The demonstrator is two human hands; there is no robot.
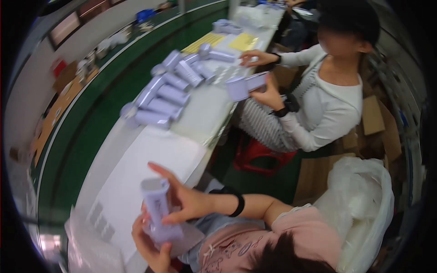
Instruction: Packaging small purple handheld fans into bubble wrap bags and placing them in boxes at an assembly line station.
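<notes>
Evidently for steady support, the left hand gripped the lower end of the lavender casing, and the right hand, index finger extended, held its side near the white sheet. Similar casings lay clustered beyond, presumably within reach.

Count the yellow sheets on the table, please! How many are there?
2. One yellow sheet lies just beyond the lilac plastic devices; the second yellow sheet lies to its right. More could be hidden.
</notes>
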